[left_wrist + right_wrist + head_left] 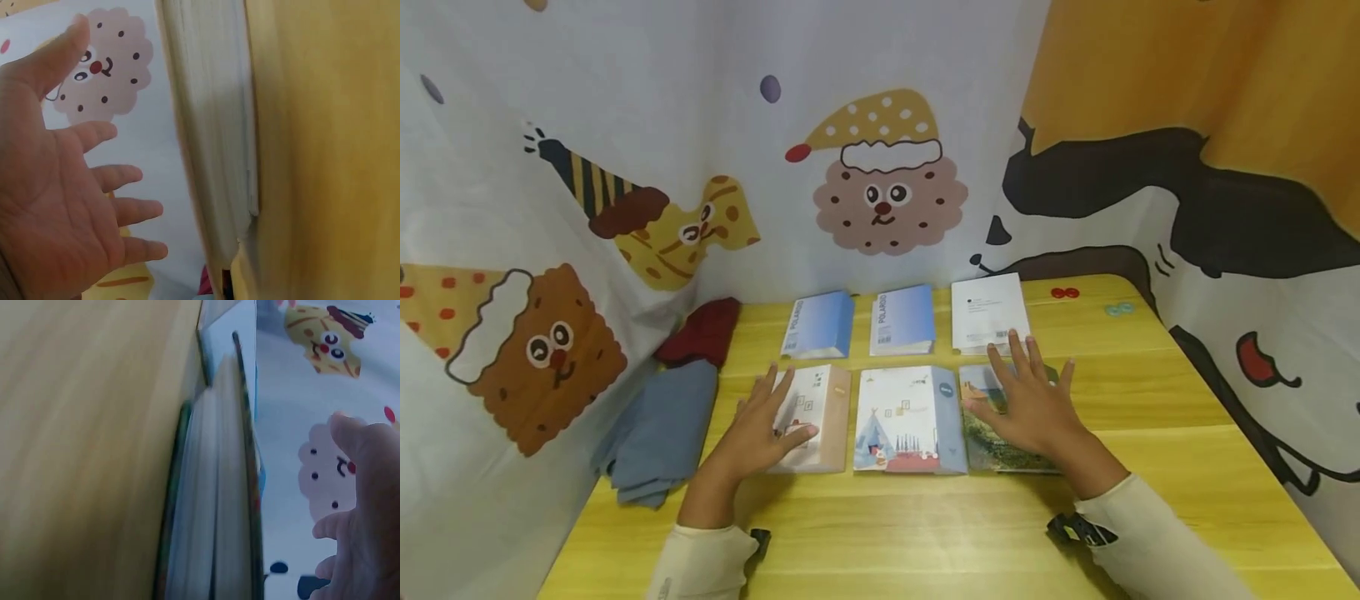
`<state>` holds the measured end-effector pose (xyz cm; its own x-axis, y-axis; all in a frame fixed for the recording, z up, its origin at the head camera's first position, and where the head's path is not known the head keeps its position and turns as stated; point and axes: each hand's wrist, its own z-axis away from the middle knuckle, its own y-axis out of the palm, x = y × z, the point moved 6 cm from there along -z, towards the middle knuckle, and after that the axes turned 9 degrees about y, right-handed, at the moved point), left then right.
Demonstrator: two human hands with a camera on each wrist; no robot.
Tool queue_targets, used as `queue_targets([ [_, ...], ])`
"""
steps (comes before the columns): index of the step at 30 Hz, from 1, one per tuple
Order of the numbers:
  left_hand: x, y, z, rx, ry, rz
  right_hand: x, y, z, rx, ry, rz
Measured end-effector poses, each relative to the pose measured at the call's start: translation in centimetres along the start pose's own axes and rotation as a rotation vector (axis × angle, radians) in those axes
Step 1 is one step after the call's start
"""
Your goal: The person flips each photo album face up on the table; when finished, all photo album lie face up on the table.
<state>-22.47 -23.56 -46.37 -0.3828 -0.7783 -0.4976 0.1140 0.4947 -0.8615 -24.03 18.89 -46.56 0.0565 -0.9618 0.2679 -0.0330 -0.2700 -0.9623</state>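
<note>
My left hand (757,442), fingers spread, hovers over a thick white book with a pinkish spine (837,421). In the left wrist view its palm faces the cover, apart from the book's page edges (215,131). Over on the right, my right hand (1036,412) is spread above a book with a green landscape cover (1000,450); whether any finger touches it, I cannot tell. The right wrist view shows that book's page block (215,487) with the hand off to one side. Between the hands lies a white book with a tent picture and blue spine (902,421).
Behind stand two blue-covered POLAROID books (820,323) and a white book (990,312). Grey-blue cloth (662,433) and dark red cloth (703,333) lie left. Small red (1065,292) and teal round pieces (1118,309) sit back right on the yellow table (910,533). A patterned curtain (715,100) hangs behind.
</note>
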Motion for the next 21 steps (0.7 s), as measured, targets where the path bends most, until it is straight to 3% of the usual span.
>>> queue_targets([
  [13, 0.2, 1.0, -0.6, -0.013, 0.169, 0.147, 8.1, 1.4, -2.5, 0.067, -0.112, -0.04],
  [21, 0.7, 2.0, -0.3, -0.007, 0.187, 0.165, 12.2, 3.3, -4.0, 0.131, -0.202, -0.085],
])
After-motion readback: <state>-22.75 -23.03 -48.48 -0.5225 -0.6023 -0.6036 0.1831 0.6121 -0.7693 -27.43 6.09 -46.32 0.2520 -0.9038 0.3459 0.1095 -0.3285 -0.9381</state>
